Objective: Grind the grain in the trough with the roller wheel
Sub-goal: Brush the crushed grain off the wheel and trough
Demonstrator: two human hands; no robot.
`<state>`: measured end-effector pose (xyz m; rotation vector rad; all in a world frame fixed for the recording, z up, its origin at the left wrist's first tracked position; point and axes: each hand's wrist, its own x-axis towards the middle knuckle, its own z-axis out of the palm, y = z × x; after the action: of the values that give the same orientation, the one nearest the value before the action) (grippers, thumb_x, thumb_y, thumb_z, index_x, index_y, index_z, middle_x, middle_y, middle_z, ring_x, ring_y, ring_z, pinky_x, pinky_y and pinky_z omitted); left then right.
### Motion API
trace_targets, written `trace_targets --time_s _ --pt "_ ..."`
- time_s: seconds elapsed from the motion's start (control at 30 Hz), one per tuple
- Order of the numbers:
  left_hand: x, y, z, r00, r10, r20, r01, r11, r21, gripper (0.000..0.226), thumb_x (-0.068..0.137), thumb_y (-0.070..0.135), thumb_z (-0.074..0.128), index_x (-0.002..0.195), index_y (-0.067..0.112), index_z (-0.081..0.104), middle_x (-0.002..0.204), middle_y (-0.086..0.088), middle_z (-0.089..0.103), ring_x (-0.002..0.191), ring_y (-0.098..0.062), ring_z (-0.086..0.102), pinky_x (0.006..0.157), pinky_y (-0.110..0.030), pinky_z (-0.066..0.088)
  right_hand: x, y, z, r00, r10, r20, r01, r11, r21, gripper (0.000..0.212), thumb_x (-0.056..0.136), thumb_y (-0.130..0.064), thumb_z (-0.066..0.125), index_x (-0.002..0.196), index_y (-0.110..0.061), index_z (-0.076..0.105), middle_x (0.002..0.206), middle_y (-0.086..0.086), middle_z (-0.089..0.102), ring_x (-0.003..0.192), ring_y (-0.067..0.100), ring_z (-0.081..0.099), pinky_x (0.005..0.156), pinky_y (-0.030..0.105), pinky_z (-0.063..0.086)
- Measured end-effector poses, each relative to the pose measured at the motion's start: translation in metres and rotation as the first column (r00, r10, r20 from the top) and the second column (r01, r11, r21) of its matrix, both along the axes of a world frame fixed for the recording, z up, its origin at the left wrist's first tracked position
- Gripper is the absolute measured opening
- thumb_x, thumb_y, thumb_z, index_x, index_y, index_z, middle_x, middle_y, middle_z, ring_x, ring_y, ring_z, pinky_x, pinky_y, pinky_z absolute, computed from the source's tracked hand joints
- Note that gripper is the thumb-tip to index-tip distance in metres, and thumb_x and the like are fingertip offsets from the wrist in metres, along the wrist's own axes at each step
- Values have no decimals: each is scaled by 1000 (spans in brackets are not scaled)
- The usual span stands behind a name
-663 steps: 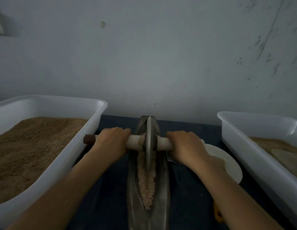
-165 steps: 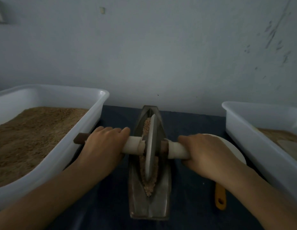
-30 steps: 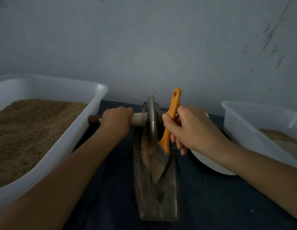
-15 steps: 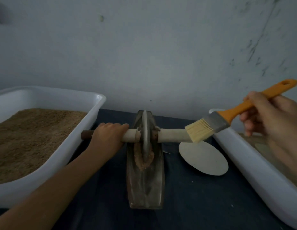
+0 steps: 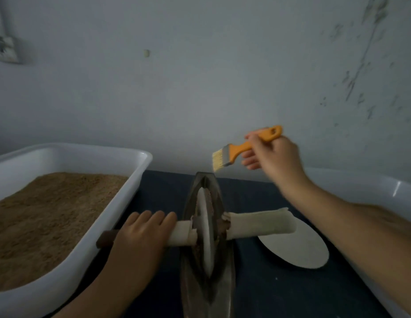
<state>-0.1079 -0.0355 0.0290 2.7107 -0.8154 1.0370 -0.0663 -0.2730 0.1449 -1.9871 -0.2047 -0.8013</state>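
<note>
A dark boat-shaped metal trough (image 5: 225, 278) lies lengthwise on the dark blue table. The metal roller wheel (image 5: 205, 228) stands upright in its groove, with a little brown ground grain (image 5: 198, 250) beside the disc. My left hand (image 5: 140, 237) grips the left end of the wheel's cloth-wrapped axle handle (image 5: 259, 222); the right end is free. My right hand (image 5: 272, 157) holds an orange-handled brush (image 5: 240, 150) in the air, above and right of the trough's far tip, bristles pointing down-left.
A large white tub (image 5: 128, 187) of brown grain stands at the left. Another white tub (image 5: 383, 187) is at the right edge, behind my right arm. A round white disc (image 5: 301, 251) lies flat on the table right of the trough. A grey wall is close behind.
My right hand has swung the brush back left, from over the right tub to above the trough's far end. The left hand has pulled the wheel a little nearer along the trough.
</note>
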Motion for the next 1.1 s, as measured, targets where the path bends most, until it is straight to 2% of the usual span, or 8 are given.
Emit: trace_targets --time_s 0.17,0.33,0.43,0.57,0.7,0.83,1.0,1.1 --pt "1 -1 -1 999 -19 33 20 999 -40 40 46 8 86 80 14 65 68 -1 60 55 -20 55 49 -32 42 42 33 -30 997 -74 -22 66 965 -253 34 94 -29 50 75 -5 66 61 7 67 58 20 66 69 43 56" --pt "-1 -1 -1 999 -15 29 17 998 -62 37 48 5 84 78 13 65 67 -2 59 55 -21 54 50 -32 42 47 37 -43 993 -117 29 118 889 -442 33 93 -27 49 70 -7 60 61 6 66 58 17 63 68 35 53" --pt "-1 0 -1 1000 -12 19 12 999 -48 39 47 5 84 80 12 66 67 -3 59 55 -22 54 50 -33 45 37 35 -49 996 -80 -27 55 861 -505 34 94 -27 47 71 -7 61 62 6 66 58 13 63 67 34 53" --pt "-1 0 -1 1000 -4 5 4 999 -48 39 46 6 85 79 12 65 66 -3 59 54 -22 54 50 -33 44 22 31 -48 977 19 -215 -114 891 -439 36 95 -26 49 70 -5 65 59 2 67 53 7 64 65 25 56" --pt "-1 -1 -1 1000 -3 -8 3 999 -45 40 47 7 85 80 13 64 67 -2 59 56 -21 54 51 -33 43 18 21 -26 989 -4 -150 -51 930 -364 32 93 -24 51 69 -8 65 50 -8 63 44 3 61 49 13 51" --pt "-1 -1 -1 1000 2 -13 -3 999 -46 40 47 6 85 81 13 65 67 -2 59 55 -22 55 52 -31 43 33 27 -17 998 -48 -50 24 916 -401 36 95 -26 49 69 -7 64 56 -5 65 47 4 62 57 17 54" --pt "-1 -1 -1 1000 9 -17 -10 999 -40 40 47 7 86 81 13 66 66 -2 60 55 -21 55 50 -34 44 35 36 -39 979 -35 -198 -64 879 -472 37 96 -30 47 63 -16 58 60 -1 67 48 5 61 68 25 54" --pt "0 -1 -1 1000 20 -18 -21 999 -38 41 45 8 87 81 13 66 67 -3 61 56 -21 57 51 -35 47 22 33 -44 963 30 -267 -160 864 -478 39 95 -29 48 68 -6 64 59 2 67 51 8 64 66 29 55"
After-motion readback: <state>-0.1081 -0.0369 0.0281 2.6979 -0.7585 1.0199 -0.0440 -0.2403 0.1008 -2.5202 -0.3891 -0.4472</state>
